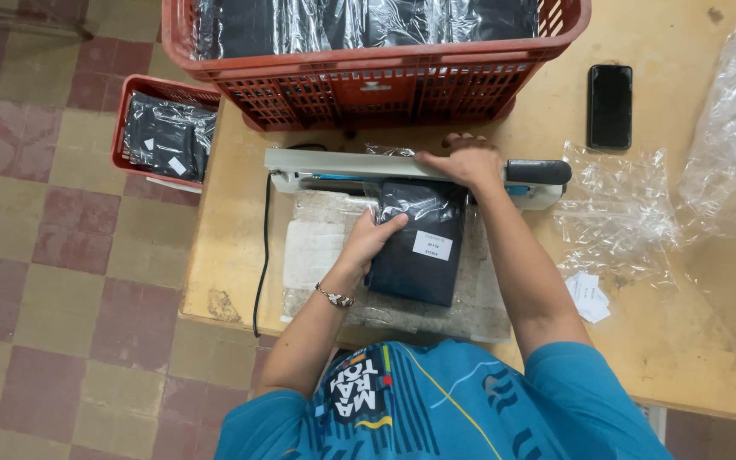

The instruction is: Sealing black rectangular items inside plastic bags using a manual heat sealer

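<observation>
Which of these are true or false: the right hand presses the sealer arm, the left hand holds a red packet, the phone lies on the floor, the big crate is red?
1. The right hand presses down on the sealer arm. True.
2. The left hand holds a red packet. False: the packet is black with a white label.
3. The phone lies on the floor. False: it lies on the table.
4. The big crate is red. True.
</observation>
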